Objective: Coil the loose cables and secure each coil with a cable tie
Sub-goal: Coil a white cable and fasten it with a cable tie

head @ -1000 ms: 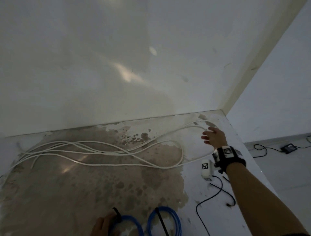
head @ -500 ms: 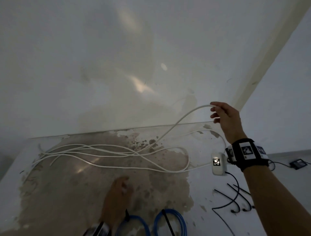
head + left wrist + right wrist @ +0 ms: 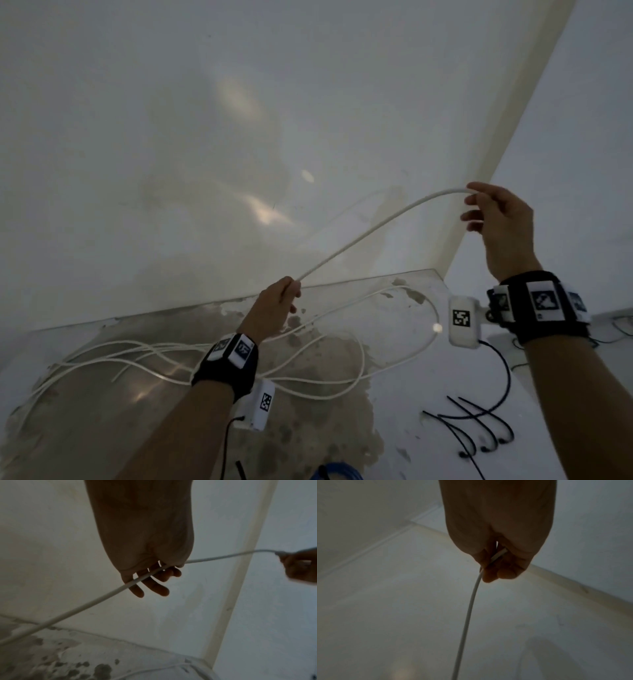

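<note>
**Q:** From the head camera, what are you doing?

**A:** Starting on the white cable [image 3: 359, 240]. My right hand [image 3: 496, 222] pinches its end up high, fingers curled round it; my left hand [image 3: 274, 308] grips the same run lower down. The span slopes between my hands; the rest sprawls in loose loops on the desk [image 3: 394, 428] under my left wrist. Black cable ties [image 3: 479, 431] lie below my right wrist, and a blue coil [image 3: 337, 471] shows at the frame's near edge.

**Q:** The left wrist view?

**A:** The cable [image 3: 102, 596] crosses my left hand [image 3: 147, 555] at the base of the fingers, held near the thumb, the fingers only loosely bent.

**Q:** The right wrist?

**A:** My right hand [image 3: 498, 555] pinches the cable [image 3: 467, 615] at its tip; it hangs away below.

**Q:** Next?

**A:** I reckon the first loop: bring the end to my left hand, then gather the slack evenly without tangling.
</note>
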`<state>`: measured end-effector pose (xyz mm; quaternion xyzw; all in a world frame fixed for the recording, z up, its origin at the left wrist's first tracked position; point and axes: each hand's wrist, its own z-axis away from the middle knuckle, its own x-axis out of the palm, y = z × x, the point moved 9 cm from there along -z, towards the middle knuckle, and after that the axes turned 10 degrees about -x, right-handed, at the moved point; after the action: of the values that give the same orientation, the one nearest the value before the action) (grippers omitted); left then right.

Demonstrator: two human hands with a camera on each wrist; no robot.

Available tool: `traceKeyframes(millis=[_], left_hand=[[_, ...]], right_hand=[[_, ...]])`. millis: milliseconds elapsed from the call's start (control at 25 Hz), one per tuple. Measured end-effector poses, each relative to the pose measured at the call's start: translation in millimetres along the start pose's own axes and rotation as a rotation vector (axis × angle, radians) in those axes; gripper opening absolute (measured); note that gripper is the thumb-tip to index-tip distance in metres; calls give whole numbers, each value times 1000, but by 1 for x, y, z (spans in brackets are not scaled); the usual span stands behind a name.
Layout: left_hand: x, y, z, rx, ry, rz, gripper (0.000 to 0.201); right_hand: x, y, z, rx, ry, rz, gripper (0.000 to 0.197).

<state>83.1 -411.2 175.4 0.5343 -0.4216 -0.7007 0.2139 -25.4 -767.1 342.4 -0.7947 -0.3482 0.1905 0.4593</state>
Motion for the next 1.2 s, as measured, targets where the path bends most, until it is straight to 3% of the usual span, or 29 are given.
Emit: traceKeyframes(millis=[120,200,320,440,520,600,680,840,1080,1200], left_hand=[[-29,17,-5,65,130,165,31],[-44,38,-7,65,173,245,30],[-56,59,-4,43,173,314,28],[-63,69,4,-40,125,508,28],[-74,86,9,-26,95,678,27],[-82,109,11,51,40,768,27],[-76,121,19,95,-8,743,26],[-37,93,47,93,-59,603,25],[-29,78,85,142,-38,450,25],[-40,71,92,162,28,358,19]], right_hand=[[31,44,40,259,-258,159,28],[67,63,88,418,-414,129,40],[103,67,136,371,-413,39,76],[122,55,157,261,-428,44,73],[127,54,166,370,-405,-95,65],[135,52,174,572,-358,-397,60],[141,42,178,690,-306,-630,50],[153,31,191,791,-347,-686,22],[178,44,223,885,-385,-603,40],[194,40,234,849,-488,-510,41]])
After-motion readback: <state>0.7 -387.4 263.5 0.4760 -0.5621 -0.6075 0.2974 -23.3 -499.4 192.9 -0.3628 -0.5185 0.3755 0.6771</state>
